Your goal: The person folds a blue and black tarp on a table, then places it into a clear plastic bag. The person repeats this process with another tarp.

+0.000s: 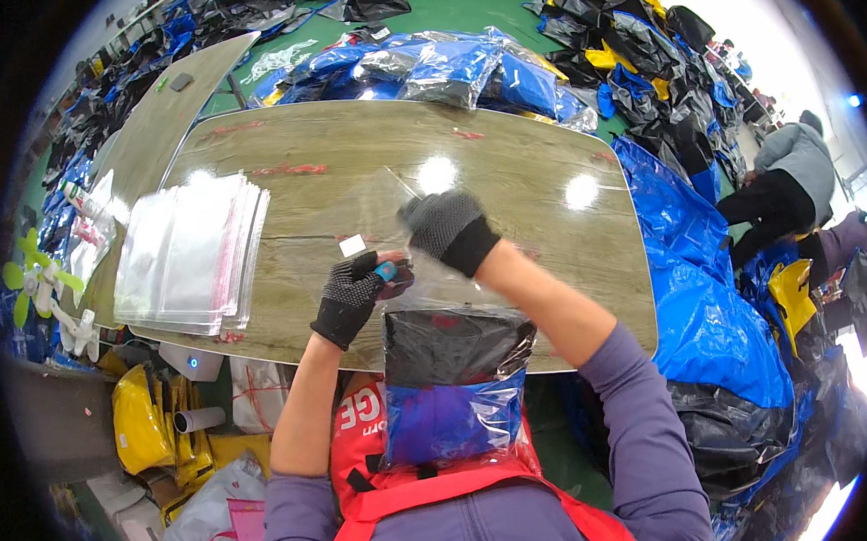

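Note:
A clear plastic bag [457, 366] with folded black and blue sheeting inside rests against my red apron [359, 438] at the table's near edge. My left hand [355, 291], in a black dotted glove with bare fingertips and a blue band on one finger, is closed at the bag's upper left, pinching its clear film. My right hand [446, 233], gloved alike, is above the bag, blurred by motion, its fingers curled. A thin pale streak [403, 182] runs out from its fingertips; what it is I cannot make out. Beside my left knuckles shows a small white square [352, 245].
A stack of flat clear bags [186, 252] covers the left of the wooden table [549, 256]. Filled blue packages [454, 67] lie beyond the far edge. Blue sheeting [695, 288] is heaped on the right, where a person [792, 173] bends over. A green fan [42, 273] stands left.

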A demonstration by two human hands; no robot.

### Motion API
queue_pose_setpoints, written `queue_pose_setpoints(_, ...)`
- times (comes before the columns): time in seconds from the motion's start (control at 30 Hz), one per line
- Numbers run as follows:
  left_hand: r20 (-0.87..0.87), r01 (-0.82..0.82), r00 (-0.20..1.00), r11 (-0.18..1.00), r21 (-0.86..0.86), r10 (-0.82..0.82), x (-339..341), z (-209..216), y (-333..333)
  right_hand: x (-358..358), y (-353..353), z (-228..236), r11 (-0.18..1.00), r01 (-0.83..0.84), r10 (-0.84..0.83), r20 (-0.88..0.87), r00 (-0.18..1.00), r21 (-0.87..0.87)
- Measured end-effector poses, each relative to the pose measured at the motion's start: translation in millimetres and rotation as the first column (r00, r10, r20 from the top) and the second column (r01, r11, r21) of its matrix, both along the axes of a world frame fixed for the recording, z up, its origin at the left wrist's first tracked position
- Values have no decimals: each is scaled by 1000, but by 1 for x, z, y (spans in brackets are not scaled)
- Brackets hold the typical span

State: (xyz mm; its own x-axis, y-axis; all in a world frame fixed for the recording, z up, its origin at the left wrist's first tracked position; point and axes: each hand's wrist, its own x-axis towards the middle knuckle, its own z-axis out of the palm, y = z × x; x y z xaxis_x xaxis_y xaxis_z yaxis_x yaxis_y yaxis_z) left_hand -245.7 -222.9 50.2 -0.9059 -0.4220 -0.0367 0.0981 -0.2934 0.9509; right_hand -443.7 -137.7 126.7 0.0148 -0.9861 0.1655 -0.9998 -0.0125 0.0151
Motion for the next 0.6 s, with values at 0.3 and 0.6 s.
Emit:
queue_pose_setpoints(0.3, 99, -24, 994, 991, -130, 37, -7, 1, 5, 14, 33, -6, 972, -195, 225, 289, 930, -130)
queue_pose_setpoints(0.6, -22, -38, 999, 969, -244, 34, 4, 11, 7, -53, 24, 21, 973, 225, -227, -33, 973, -43)
